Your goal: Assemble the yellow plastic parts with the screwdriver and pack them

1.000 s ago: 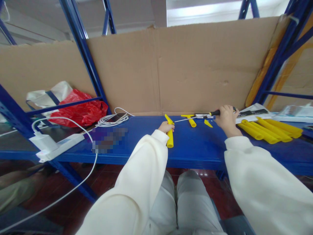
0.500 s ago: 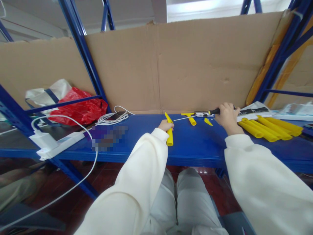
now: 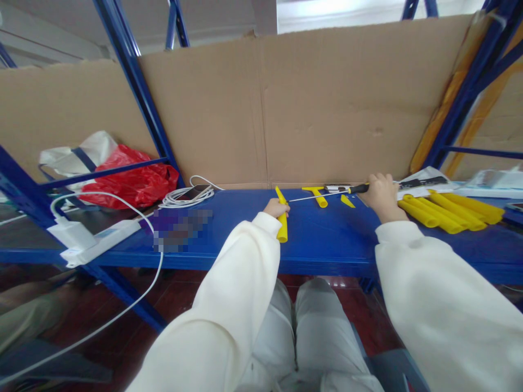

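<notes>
My left hand (image 3: 275, 207) is closed round a long yellow plastic tube (image 3: 281, 224) that lies on the blue shelf (image 3: 327, 239). My right hand (image 3: 382, 196) grips the black handle of a screwdriver (image 3: 327, 194). Its thin metal shaft runs left and its tip touches the yellow tube beside my left fingers. Under the shaft lie a yellow T-shaped piece (image 3: 317, 195) and a small yellow sliver (image 3: 347, 201).
Several more yellow tubes (image 3: 449, 211) lie at the right, with papers (image 3: 425, 182) behind them. At the left are a coiled white cable (image 3: 186, 197), a white power strip (image 3: 87, 238) and a red bag (image 3: 131, 178). A cardboard wall (image 3: 306, 109) closes the back.
Both hands hold their places. The view has shifted slightly, and the screwdriver tip stays against the yellow tube.
</notes>
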A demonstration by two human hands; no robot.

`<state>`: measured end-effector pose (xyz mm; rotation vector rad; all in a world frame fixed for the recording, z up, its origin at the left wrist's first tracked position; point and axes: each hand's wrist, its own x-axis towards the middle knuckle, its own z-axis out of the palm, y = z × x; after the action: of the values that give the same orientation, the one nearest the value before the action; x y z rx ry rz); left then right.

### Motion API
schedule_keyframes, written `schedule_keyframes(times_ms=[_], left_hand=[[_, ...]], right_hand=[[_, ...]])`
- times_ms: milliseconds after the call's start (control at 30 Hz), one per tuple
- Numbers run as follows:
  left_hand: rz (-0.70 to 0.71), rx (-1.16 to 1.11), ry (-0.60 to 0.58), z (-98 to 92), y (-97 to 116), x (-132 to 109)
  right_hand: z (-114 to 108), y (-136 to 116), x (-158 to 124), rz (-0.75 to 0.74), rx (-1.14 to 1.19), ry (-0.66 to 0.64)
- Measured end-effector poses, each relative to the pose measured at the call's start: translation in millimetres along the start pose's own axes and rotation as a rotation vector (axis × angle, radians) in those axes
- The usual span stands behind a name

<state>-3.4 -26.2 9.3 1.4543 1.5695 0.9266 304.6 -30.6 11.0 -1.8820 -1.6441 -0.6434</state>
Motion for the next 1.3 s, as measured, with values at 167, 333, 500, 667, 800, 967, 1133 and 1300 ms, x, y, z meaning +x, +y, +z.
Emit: schedule_keyframes(times_ms=[167,333,500,667,800,967,1133,1300], left_hand=[[-0.007,0.021,0.011,-1.6,-1,1],[-0.018,0.02,0.028,-2.7,-3,5],[-0.001,-0.001,0.023,-1.8,-3,5],[-0.008,-0.016,0.039,-0.7,-5,6],[-0.007,-0.025,0.033,-0.8,-4,6],[-0.002,-0.034,0.024,-0.9,-4,6],[-0.005,-0.035,0.042,-0.3,-5,8],[-0.004,-0.005,0.04,-0.5,-6,8]], right_hand=[[4,2,1,-0.036,-0.007,0.002],[11,6,1,-0.061,0.018,0.002],[13,7,1,-0.027,-0.001,-0.039],[14,8,2,-0.034,0.009,-0.014],[13,7,2,-0.032,-0.004,-0.023],[10,6,1,-0.034,-0.001,-0.041],[10,6,0,-0.031,0.017,-0.014],[10,4,1,-0.02,0.019,-0.01]])
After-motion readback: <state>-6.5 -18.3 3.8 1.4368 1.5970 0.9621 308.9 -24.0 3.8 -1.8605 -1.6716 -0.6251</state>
